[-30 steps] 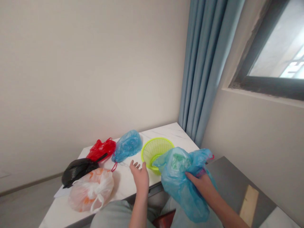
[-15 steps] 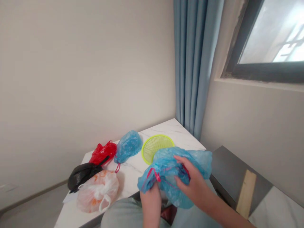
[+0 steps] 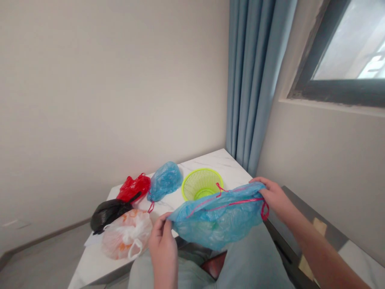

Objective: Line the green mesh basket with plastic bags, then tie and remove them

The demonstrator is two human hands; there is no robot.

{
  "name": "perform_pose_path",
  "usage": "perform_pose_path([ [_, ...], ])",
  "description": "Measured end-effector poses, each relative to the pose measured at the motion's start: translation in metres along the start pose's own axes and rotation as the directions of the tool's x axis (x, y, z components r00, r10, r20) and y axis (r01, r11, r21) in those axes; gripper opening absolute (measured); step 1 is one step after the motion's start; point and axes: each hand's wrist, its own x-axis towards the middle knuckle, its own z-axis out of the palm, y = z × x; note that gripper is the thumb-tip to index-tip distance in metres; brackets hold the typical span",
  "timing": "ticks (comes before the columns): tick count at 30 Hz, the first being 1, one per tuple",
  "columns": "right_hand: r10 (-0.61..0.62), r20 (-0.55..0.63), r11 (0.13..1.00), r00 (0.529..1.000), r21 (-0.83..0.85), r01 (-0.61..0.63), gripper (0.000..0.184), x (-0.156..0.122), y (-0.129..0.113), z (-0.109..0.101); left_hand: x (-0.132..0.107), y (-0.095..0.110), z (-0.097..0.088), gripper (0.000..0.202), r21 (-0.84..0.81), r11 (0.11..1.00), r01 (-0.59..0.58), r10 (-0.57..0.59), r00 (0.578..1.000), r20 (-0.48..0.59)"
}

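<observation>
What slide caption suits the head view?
Left hand and right hand stretch a blue drawstring bag at a white table.

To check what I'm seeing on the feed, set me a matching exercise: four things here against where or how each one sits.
Things:
1. Blue drawstring bag
2. Lime-green plastic basket
3. Black plastic bag
4. Crumpled blue bag

Places:
A. Lying between the red bag and the basket
B. Held up between the left hand and right hand
C. Lying beside the white-and-orange bag
D. On the table, open side up

Pairs: 1-B, 2-D, 3-C, 4-A
</observation>
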Motion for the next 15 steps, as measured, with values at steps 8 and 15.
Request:
perform_pose_path([
  [8, 0.105, 0.475, 0.947, 0.874, 0.219, -0.233, 0.034, -0.032, -0.031, 0.01, -0.055, 0.019, 0.022, 0.075, 0.08, 0.997, 0.005, -0.051, 0.807, 0.589],
  [15, 0.037, 0.444, 0.965, 0.895, 0.218, -0.147, 0.031, -0.043, -0.034, 0.0, -0.048, -0.011, 0.047, 0.046, 0.511, 0.857, -0.059, -0.227, 0.848, 0.478],
])
